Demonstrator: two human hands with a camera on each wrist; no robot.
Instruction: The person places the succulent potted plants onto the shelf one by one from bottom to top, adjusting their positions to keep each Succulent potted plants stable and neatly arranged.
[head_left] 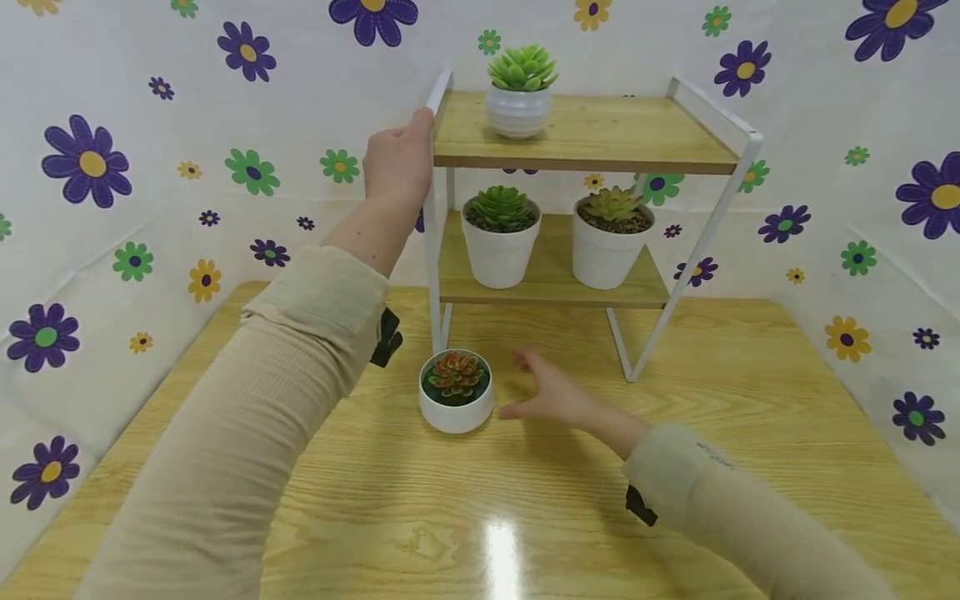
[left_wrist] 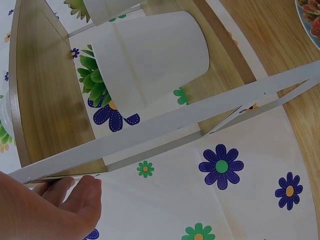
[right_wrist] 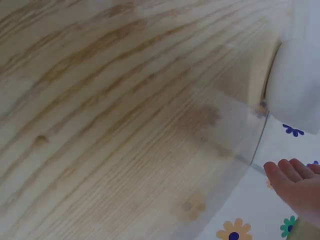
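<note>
A two-tier plant shelf [head_left: 585, 162] with wooden boards and a white metal frame stands at the back of the table. At its upper left side, my left hand [head_left: 401, 162] grips the frame and board edge; curled fingers show there in the left wrist view. My right hand [head_left: 558, 396] hovers low over the table, thumb and fingers spread and holding nothing. Just left of it, apart from the fingertips, sits a low white bowl [head_left: 456, 417] with a reddish-green succulent [head_left: 455, 375]. In the right wrist view, the right hand [right_wrist: 297, 187] shows extended fingers.
On the top board stands a ribbed white pot [head_left: 517, 112] with a bright green succulent. The lower board bears two white pots, one left [head_left: 501, 254] and one right [head_left: 606, 254]. Flower-patterned sheeting [head_left: 300, 75] surrounds the wooden table [head_left: 420, 533] at back and sides.
</note>
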